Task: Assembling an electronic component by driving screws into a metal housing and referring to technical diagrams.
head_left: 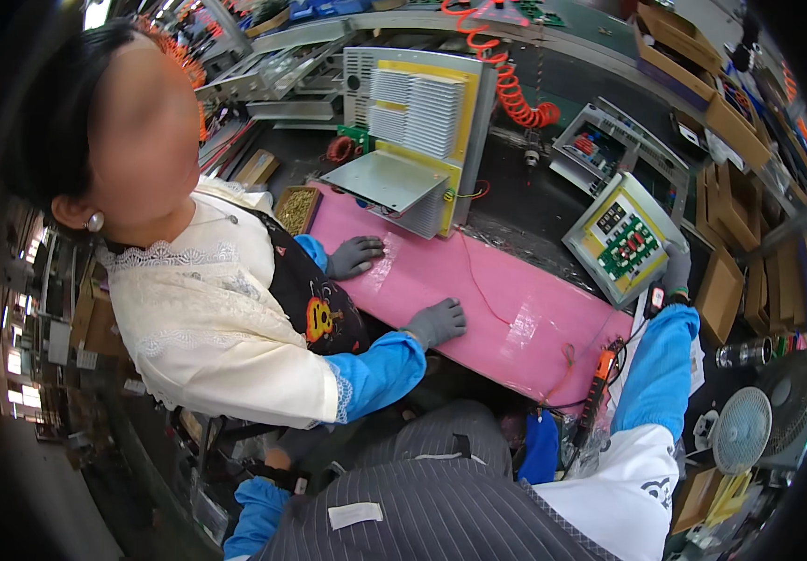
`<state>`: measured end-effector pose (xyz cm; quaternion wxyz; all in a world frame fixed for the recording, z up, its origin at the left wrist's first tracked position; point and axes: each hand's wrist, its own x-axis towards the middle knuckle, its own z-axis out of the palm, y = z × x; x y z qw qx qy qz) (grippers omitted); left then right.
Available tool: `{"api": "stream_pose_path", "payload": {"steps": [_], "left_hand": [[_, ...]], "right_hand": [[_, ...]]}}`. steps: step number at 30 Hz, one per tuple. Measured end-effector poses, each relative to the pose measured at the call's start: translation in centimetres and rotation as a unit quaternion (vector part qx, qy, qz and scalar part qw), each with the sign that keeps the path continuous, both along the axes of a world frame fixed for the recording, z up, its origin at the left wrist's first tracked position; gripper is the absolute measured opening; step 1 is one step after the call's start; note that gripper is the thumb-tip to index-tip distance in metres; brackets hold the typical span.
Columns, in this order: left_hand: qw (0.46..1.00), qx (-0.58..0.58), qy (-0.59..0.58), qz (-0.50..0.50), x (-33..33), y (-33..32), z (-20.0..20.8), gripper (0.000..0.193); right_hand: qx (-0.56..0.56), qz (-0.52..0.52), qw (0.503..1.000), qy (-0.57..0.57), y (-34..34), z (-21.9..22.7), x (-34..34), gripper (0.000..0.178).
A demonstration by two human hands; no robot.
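Observation:
My right hand (pixel 677 268), in a grey glove, grips the right edge of a metal panel (pixel 617 241). The panel is tilted, and a green circuit board (pixel 630 248) with red and black parts is mounted on its yellow-bordered face. Down at the lower left, my left hand (pixel 306 443) is low beside my lap, past a blue sleeve and a dark wristband. Its fingers cannot be made out. A pink mat (pixel 516 280) covers the bench in front of me. An orange-handled tool (pixel 600 374) with a cable lies at its near right corner.
A co-worker at my left rests two gloved hands (pixel 436 323) on the mat. Behind stands a metal housing (pixel 422 103) with finned heatsinks. An orange coiled hose (pixel 516 93) hangs down. An open metal chassis (pixel 600 150), cardboard boxes (pixel 721 290) and a fan (pixel 742 430) stand at the right.

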<state>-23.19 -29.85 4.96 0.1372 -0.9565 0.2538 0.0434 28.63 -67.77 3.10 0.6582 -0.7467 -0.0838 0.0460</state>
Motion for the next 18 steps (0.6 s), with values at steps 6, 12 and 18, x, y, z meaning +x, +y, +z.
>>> {"api": "stream_pose_path", "payload": {"steps": [6,12,18], "left_hand": [[0.988,0.046,0.081,0.120,-1.7,1.1,-8.7,0.059],[0.984,-0.071,-0.004,0.161,-3.2,2.8,-10.4,0.037],[0.938,0.310,-0.151,0.046,-4.5,0.3,-2.8,0.030]], "right_hand": [[0.059,-0.142,0.988,-0.017,4.4,1.8,-6.9,0.040],[0.057,-0.133,0.987,-0.068,11.2,6.6,-12.5,0.051],[-0.141,-0.187,0.938,-0.256,11.9,7.2,-16.1,0.051]]}}
